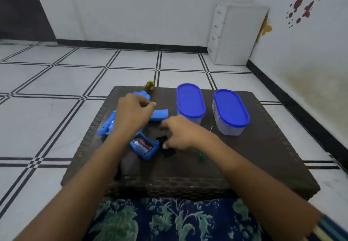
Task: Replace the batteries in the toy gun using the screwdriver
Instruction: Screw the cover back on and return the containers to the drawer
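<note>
The blue toy gun [110, 125] lies on the dark woven table [244, 165], its grip toward me. The battery compartment [144, 146] in the grip is uncovered and shows batteries inside. My left hand [132, 113] hovers over the gun's middle with curled fingers, thumb and forefinger tips pressed together; nothing shows between them. My right hand [181, 134] is low over the table just right of the grip, fingers loosely bent and blurred, its thumb beside small black pieces [168, 151]. The green-handled screwdriver [202, 156] lies on the table to the right of that hand.
Two clear tubs with blue lids [190, 101] [231, 109] stand at the table's back right. A yellow and black part [149, 85] sits at the gun's far end. White drawers [239, 35] stand in the room's corner. A patterned blue cloth [169, 220] covers my lap.
</note>
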Demonstrator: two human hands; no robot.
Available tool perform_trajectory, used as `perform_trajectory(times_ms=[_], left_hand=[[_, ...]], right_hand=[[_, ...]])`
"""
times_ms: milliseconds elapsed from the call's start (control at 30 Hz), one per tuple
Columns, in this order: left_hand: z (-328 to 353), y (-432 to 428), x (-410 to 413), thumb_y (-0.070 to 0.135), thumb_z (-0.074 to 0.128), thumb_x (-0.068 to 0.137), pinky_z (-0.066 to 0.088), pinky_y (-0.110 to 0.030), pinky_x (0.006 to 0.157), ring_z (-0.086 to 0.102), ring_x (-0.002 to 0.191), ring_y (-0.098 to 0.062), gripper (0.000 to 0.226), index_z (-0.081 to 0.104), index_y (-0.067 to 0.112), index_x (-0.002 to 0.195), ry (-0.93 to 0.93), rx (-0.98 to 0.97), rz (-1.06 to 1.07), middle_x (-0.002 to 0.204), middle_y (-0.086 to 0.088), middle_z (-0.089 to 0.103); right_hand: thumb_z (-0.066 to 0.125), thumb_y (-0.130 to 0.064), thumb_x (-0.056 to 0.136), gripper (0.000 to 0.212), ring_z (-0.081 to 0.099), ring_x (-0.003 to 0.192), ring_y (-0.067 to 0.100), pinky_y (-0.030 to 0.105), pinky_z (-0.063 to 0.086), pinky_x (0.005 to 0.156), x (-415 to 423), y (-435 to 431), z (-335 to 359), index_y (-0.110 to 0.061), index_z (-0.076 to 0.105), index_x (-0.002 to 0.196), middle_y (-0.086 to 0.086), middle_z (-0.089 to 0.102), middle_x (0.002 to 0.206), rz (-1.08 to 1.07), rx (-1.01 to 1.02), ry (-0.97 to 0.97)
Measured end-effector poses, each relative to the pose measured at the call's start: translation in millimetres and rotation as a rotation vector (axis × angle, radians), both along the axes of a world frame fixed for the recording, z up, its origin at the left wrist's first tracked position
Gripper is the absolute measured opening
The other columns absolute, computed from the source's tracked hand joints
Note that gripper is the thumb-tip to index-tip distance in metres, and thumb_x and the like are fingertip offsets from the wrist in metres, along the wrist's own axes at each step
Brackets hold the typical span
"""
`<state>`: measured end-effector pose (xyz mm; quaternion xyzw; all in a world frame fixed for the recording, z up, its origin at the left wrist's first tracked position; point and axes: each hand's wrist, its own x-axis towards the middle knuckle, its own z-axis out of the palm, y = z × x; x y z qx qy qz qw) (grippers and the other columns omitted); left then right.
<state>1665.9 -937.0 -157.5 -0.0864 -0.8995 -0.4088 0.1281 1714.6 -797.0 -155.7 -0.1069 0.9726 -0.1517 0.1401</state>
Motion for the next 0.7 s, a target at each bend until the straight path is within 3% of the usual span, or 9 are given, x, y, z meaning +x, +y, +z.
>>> perform_trajectory(times_ms=[67, 167, 300, 400, 500, 600, 700], left_hand=[[-9.5, -15.6, 15.5, 0.027, 0.065, 0.083, 0.045, -0.028, 0.068, 0.063, 0.071, -0.018, 0.022, 0.072, 0.014, 0.066, -0.013, -0.026, 0.035, 0.067, -0.004, 0.070], [-22.8, -29.9, 28.5, 0.027, 0.066, 0.082, 0.046, -0.028, 0.072, 0.063, 0.077, -0.016, 0.015, 0.073, 0.019, 0.071, -0.049, -0.023, 0.071, 0.077, 0.001, 0.072], [-42.4, -36.2, 37.9, 0.025, 0.066, 0.085, 0.047, -0.029, 0.071, 0.061, 0.077, -0.013, 0.010, 0.074, 0.019, 0.085, -0.069, -0.094, -0.030, 0.087, 0.002, 0.071], [-48.6, -37.6, 37.5, 0.026, 0.067, 0.084, 0.047, -0.031, 0.071, 0.059, 0.076, -0.014, 0.007, 0.074, 0.024, 0.086, -0.037, -0.135, -0.079, 0.088, 0.003, 0.068], [-40.4, -35.1, 38.5, 0.028, 0.070, 0.083, 0.045, -0.021, 0.066, 0.062, 0.075, -0.010, 0.010, 0.075, 0.023, 0.092, -0.067, -0.027, -0.153, 0.079, 0.011, 0.064], [-31.9, -32.2, 38.8, 0.025, 0.072, 0.084, 0.053, -0.026, 0.076, 0.068, 0.081, -0.009, 0.025, 0.073, 0.019, 0.107, -0.173, 0.078, -0.364, 0.088, 0.006, 0.073], [-29.8, -32.3, 40.1, 0.015, 0.070, 0.085, 0.052, -0.018, 0.074, 0.069, 0.089, -0.010, 0.025, 0.072, 0.013, 0.109, -0.136, 0.175, -0.469, 0.095, 0.000, 0.075]], right_hand=[[0.075, -0.021, 0.083, 0.060, 0.055, 0.120, 0.027, 0.036, 0.048, 0.097, 2.2, -5.0, -15.2, -0.014, 0.051, 0.138, 0.008, 0.056, 0.134, 0.028, 0.036, -0.068], [0.072, -0.019, 0.085, 0.057, 0.054, 0.122, 0.028, 0.043, 0.047, 0.100, 1.1, -5.5, -23.4, -0.017, 0.052, 0.139, 0.009, 0.056, 0.136, 0.025, 0.062, -0.035], [0.075, -0.010, 0.082, 0.069, 0.052, 0.126, 0.028, 0.040, 0.045, 0.105, 0.4, -3.1, -20.3, -0.015, 0.046, 0.144, 0.009, 0.048, 0.143, -0.052, 0.001, -0.033], [0.085, -0.013, 0.072, 0.067, 0.055, 0.121, 0.023, 0.036, 0.048, 0.100, 0.8, 2.3, -22.8, -0.014, 0.056, 0.133, 0.007, 0.055, 0.136, -0.159, -0.101, -0.010], [0.088, -0.010, 0.066, 0.050, 0.060, 0.094, 0.018, 0.031, 0.052, 0.079, 11.5, 8.7, -18.7, -0.018, 0.060, 0.106, 0.004, 0.059, 0.109, -0.288, -0.297, 0.133], [0.080, 0.001, 0.075, 0.025, 0.064, 0.063, 0.013, 0.023, 0.054, 0.058, 24.5, 14.2, -10.0, -0.006, 0.062, 0.092, 0.004, 0.064, 0.079, -0.338, -0.653, 0.202], [0.072, 0.010, 0.080, 0.016, 0.072, 0.075, 0.020, 0.025, 0.060, 0.063, 32.3, 11.2, -11.2, 0.007, 0.063, 0.093, 0.013, 0.068, 0.084, -0.391, -1.019, 0.176]])
